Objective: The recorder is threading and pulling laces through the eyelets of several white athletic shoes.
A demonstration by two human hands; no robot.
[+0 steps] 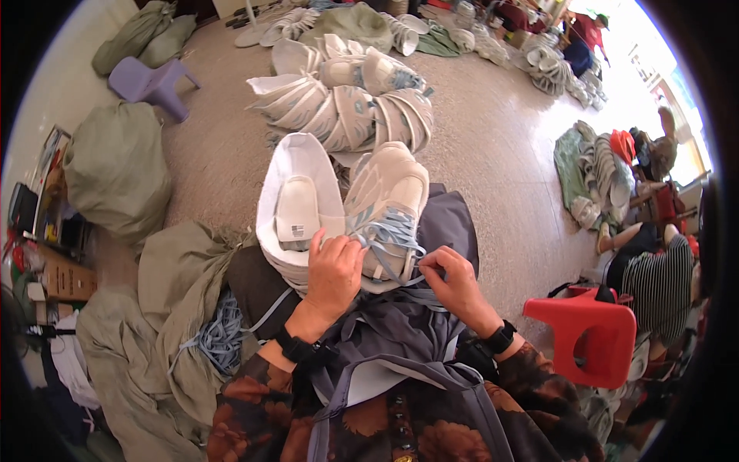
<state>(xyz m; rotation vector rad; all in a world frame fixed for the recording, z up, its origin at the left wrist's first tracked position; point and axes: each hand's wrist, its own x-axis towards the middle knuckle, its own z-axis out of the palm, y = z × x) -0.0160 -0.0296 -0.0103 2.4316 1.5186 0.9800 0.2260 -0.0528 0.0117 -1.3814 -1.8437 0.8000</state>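
Across my lap lies a white-and-beige shoe upper [394, 181] with a light-blue shoelace [391, 231] running through its eyelets. The fingers of my left hand [334, 271] are bent over the near side of this upper, beside the lacing, and grip its edge. My right hand [456, 283] pinches the blue lace by the upper's right side, thumb and forefinger together. Left of it, a white-lined upper [296, 165] stands with its opening up, a pale insole-like piece inside. My left fingers partly hide where the two uppers meet.
Stacked uppers [346, 115] lie on the floor ahead. A bundle of blue laces [218, 333] rests on green sacking [123, 369] at my left, near a full sack [119, 169] and a purple chair [152, 83]. On the right are a red stool [583, 335] and a person in stripes [654, 281].
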